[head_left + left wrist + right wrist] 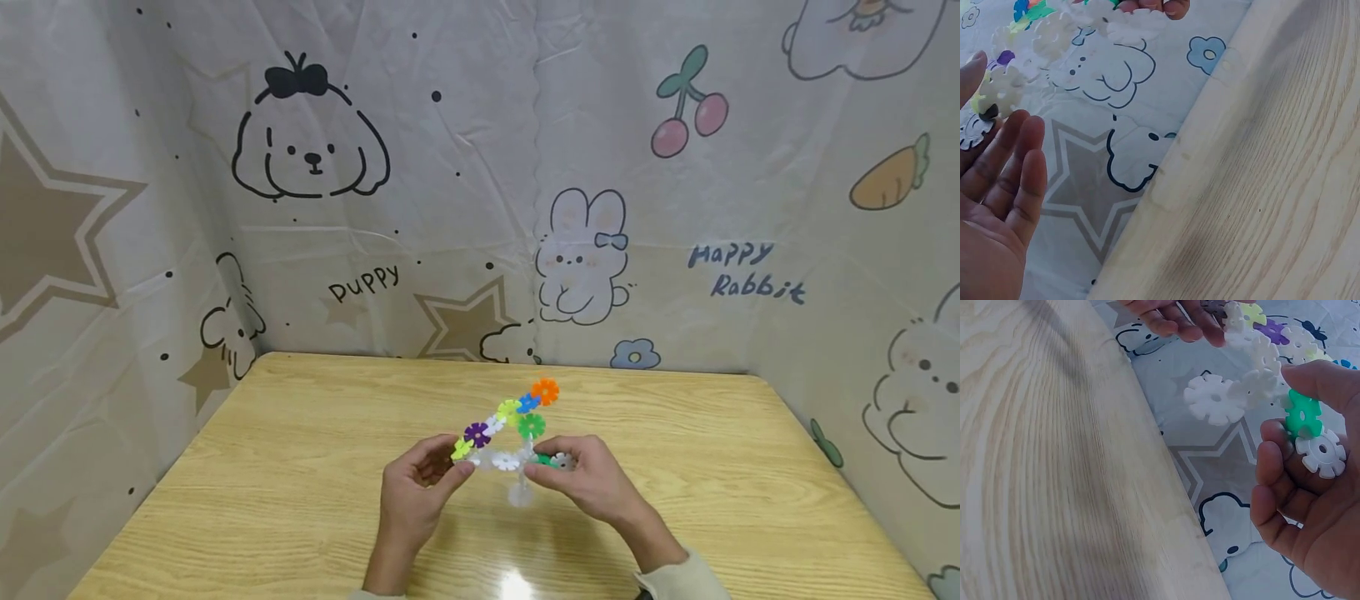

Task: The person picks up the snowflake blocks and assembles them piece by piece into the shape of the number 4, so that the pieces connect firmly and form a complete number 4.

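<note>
Both hands hold up a joined structure of notched, flower-shaped plastic building discs above the table. Its upper row runs from a yellow-green disc (462,450) through a purple disc (477,434) to an orange disc (545,392) at the top. White discs (506,460) form the lower side, and one white disc (1215,399) juts downward. At the left end, my left hand (416,487) pinches the structure between thumb and fingers. My right hand (592,479) grips the other end around a bright green disc (1302,414), with a white disc (1322,453) against its fingers.
Beneath the hands lies a wooden table (285,467) with a pale grain. A printed cloth (465,208) with cartoon animals and stars hangs behind the table and along both sides.
</note>
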A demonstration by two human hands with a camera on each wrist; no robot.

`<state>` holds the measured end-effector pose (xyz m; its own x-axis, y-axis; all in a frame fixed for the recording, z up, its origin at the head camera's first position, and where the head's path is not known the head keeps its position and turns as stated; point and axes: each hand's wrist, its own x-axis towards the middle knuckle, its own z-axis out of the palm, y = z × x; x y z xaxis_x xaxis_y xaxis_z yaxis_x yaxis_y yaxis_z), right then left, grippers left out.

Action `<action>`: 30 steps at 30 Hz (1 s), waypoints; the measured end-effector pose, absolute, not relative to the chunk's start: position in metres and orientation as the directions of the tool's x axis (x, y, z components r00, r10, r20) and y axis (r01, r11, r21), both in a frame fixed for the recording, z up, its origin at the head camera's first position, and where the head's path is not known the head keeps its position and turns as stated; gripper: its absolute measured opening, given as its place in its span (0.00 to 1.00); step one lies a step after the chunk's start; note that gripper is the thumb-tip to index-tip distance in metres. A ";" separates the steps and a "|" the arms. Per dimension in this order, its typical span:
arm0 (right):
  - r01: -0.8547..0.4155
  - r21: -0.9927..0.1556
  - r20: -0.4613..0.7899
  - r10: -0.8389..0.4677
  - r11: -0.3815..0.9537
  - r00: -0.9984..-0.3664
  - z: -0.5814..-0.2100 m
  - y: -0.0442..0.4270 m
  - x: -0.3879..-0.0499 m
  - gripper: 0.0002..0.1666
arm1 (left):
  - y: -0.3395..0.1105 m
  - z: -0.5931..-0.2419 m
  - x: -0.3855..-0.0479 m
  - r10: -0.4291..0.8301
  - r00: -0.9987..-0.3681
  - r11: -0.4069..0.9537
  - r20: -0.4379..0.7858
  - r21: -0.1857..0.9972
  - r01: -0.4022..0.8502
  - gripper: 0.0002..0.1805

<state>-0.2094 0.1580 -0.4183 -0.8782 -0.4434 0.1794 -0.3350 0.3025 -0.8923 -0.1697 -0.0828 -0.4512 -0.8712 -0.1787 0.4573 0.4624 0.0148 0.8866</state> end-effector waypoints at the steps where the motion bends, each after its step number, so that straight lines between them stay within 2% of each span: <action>1: -0.335 -0.890 0.176 -0.445 0.308 -0.878 -0.419 0.159 -0.209 0.20 | -0.083 -0.452 -0.170 -0.175 -0.879 0.019 0.443 0.895 0.447 0.15; 8: -0.353 -0.888 0.181 -0.483 0.295 -0.857 -0.423 0.164 -0.209 0.14 | -0.083 -0.455 -0.172 -0.148 -0.926 0.078 0.347 0.938 0.339 0.13; 12: -0.339 -0.886 0.162 -0.472 0.316 -0.866 -0.427 0.165 -0.209 0.13 | -0.084 -0.458 -0.171 -0.141 -0.938 0.097 0.317 0.947 0.306 0.13; 22: -0.305 -0.859 0.120 -0.418 0.411 -0.901 -0.438 0.164 -0.210 0.14 | -0.083 -0.461 -0.171 -0.132 -0.943 0.137 0.306 0.948 0.288 0.12; 30: -0.279 -0.832 0.082 -0.390 0.479 -0.917 -0.444 0.163 -0.211 0.14 | -0.085 -0.465 -0.178 -0.064 -0.961 0.222 0.269 0.943 0.250 0.12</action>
